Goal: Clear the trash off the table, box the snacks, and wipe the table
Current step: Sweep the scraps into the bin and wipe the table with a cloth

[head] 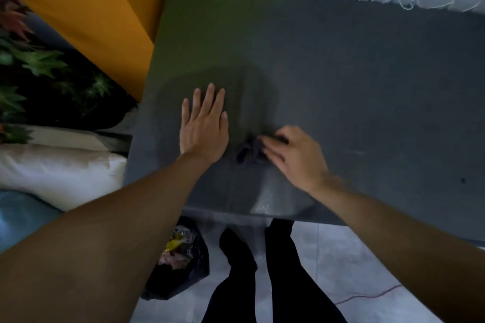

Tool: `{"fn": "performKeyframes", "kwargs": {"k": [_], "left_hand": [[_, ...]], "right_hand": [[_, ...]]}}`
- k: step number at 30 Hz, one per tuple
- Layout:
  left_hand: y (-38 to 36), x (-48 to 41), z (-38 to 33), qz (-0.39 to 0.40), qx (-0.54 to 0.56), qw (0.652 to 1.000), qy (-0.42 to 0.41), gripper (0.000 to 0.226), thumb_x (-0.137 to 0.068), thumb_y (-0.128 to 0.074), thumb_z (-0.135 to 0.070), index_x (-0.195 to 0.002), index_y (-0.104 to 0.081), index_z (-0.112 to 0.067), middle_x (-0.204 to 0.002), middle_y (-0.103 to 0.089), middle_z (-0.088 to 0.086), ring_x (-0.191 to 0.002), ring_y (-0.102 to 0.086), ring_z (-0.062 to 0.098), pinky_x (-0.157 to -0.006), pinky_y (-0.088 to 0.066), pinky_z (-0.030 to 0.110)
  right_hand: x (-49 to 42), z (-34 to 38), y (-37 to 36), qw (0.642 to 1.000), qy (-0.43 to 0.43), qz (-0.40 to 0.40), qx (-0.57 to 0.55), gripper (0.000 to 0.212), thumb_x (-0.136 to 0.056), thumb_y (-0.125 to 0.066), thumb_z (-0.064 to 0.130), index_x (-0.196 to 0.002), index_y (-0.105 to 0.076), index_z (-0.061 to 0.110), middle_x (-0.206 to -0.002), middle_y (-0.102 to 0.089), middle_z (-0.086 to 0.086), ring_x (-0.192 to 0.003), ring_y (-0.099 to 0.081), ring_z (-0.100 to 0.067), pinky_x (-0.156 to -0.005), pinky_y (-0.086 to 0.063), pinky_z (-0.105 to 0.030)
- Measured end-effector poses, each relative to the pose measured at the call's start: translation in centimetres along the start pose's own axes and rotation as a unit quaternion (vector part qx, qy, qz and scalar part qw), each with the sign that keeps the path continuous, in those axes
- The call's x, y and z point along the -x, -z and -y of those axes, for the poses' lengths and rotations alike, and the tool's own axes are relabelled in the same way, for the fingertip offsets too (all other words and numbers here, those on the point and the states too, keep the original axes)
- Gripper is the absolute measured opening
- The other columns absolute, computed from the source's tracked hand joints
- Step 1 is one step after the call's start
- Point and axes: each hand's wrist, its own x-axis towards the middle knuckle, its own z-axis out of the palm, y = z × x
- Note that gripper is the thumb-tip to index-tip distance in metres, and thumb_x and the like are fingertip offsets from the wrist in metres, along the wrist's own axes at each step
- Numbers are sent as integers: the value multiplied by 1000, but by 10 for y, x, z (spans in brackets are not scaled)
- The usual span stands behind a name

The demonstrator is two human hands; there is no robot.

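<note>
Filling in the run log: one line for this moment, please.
phase: wipe | left hand: flat on table | right hand: presses dark cloth | trash bag: on floor, holds wrappers

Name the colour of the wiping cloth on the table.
The cloth is dark navy, almost black; the head view shows it.
</note>
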Motion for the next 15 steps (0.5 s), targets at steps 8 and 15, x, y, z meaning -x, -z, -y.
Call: {"fn": "performKeyframes", "kwargs": {"k": [8,15], "left_hand": [[-17,-59,-48,-1,3,998,60,57,-106,-25,-39,-161,-14,-27,-169,-7,-2,-155,0,31,-125,1,50],[-27,-63,-56,-3,-63,995,72,63,-103,-16,-52,-161,-5,-29,-169,0,-2,-155,4,31,-124,0,55]], "right_hand": [[-23,-49,4,985,-157,-77,12,25,-98,-57,34,-113,-71,21,-92,-56,-9,-81,-52,-30,-67,-45,-38],[-76,-124,14,995,-75,-55,27,28,-98,-52,31,-120,-69,24,-97,-56,-10,-85,-52,-32,-72,-47,-43]]}}
